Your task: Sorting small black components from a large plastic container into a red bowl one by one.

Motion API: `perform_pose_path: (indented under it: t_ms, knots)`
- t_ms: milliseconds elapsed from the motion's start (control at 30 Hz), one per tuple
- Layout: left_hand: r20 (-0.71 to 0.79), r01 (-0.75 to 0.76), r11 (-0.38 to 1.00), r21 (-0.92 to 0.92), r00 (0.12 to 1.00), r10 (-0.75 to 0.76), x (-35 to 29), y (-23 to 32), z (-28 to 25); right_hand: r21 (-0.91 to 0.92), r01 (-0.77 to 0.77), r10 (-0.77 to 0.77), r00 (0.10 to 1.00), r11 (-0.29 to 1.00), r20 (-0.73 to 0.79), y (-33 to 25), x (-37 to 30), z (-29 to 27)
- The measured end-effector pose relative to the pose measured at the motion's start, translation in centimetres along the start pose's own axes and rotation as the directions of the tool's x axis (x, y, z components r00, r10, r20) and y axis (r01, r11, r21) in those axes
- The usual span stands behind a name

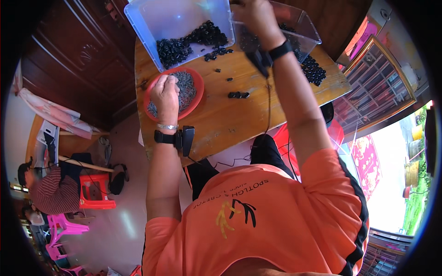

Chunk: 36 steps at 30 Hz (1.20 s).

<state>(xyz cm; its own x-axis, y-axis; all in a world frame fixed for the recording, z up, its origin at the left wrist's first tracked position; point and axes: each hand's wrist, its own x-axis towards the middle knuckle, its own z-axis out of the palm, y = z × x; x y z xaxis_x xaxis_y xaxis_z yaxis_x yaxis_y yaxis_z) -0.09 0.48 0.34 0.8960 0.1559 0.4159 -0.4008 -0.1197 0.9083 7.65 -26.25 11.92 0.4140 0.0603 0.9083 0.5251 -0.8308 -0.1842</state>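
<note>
The left forearm reaches nearly straight ahead, and its grip point(165, 92) sits over the near-left part of a round, smooth red bowl point(199, 87), fingers curled inward and clenched, knuckles up; whether anything is pinched inside is hidden. Slim grey pins point(185, 87), matte and heaped at all angles, fill the bowl under and to the right of that grip. The right arm stretches farther out, angled inward, its grip point(253, 14) bent over the near-left side of a clear, hard-walled bin point(312, 40) (the fingers run up against the picture's top edge, so I cannot tell whether they hold anything). Just beyond the left grip, a frosted plastic tub point(159, 20) stands tilted, with glossy black pieces point(209, 33), small and stubby, banked along its lower side. More of these lie in the bin beneath the right grip, and others spread to its right on the wooden counter point(221, 124), whose varnish looks worn. A short row of black pieces point(238, 95) rests well to the left grip's right.
</note>
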Motion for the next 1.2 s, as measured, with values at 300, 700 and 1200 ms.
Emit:
perform_pose_path:
  t_ms: [300, 700, 1200]
  knots:
    - [0.02, -0.023, 0.999, 0.037, 1.0, 0.022, 0.0, 0.1, 0.2, 0.076, -0.01, -0.018, 0.937, 0.997, 0.349, 4.6, -5.1, 3.8]
    - [0.054, -0.042, 0.996, 0.083, 0.998, 0.038, 0.2, -0.7, 0.2, 0.018, -0.12, 0.05, 0.54, 0.993, 0.84, 1.3, -10.5, 9.1]
    - [0.141, 0.206, 0.977, -0.054, 0.97, -0.197, 1.0, -0.8, -0.5, 0.552, -0.72, -0.098, 0.569, 0.419, 0.817, -6.4, -7.8, 9.3]
